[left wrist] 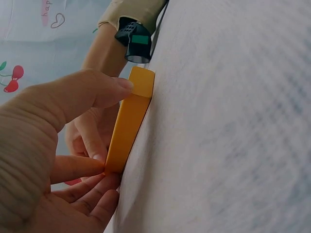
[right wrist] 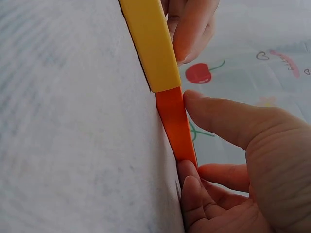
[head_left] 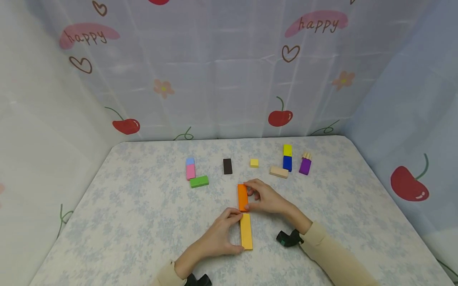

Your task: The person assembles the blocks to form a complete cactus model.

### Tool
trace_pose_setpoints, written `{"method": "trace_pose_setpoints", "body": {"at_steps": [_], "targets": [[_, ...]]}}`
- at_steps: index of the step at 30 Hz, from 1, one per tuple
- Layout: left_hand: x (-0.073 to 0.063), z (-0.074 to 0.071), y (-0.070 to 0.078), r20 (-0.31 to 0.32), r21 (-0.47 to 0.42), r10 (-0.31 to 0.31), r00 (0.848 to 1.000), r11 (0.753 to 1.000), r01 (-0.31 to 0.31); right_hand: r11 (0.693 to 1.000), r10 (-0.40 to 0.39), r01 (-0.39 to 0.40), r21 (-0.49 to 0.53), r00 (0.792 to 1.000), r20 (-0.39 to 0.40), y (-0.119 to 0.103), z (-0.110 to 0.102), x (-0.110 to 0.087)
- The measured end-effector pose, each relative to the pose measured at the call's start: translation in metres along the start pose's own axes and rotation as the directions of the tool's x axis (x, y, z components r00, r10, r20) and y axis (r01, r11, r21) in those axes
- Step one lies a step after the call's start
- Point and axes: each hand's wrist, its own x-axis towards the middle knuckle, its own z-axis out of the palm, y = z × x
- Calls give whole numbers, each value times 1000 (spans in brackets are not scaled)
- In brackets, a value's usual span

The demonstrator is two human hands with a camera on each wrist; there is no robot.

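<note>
On the patterned tabletop, a yellow-orange block (head_left: 246, 234) and an orange block (head_left: 242, 197) lie end to end in a line running away from me. My left hand (head_left: 218, 237) holds the yellow-orange block by its two ends, thumb at the near end and fingers at the far end. With thumb and fingertips, my right hand (head_left: 269, 199) grips the orange block from its right side. In the right wrist view the near end of the orange block (right wrist: 176, 121) meets the end of the yellow-orange block (right wrist: 153, 46).
Farther back lie a green block (head_left: 199, 182), a pink block (head_left: 190, 171) against a light blue one (head_left: 190, 161), a dark brown block (head_left: 227, 166), a small yellow block (head_left: 254, 163), a beige block (head_left: 278, 172), a blue block (head_left: 287, 163) against a yellow one (head_left: 288, 150), and a purple block (head_left: 305, 167) by light sticks.
</note>
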Motion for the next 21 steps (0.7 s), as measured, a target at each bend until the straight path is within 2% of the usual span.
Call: {"method": "trace_pose_setpoints", "body": {"at_steps": [9,21], "targets": [[0,0,-1,0,-18,-4,1000,1000,4,999,39,-39,13,999,1,-1,1,0],[0,0,0,-2,-39,-10,1000,999,10,999,37,-37,21,999,-7,1,1,-1]]}}
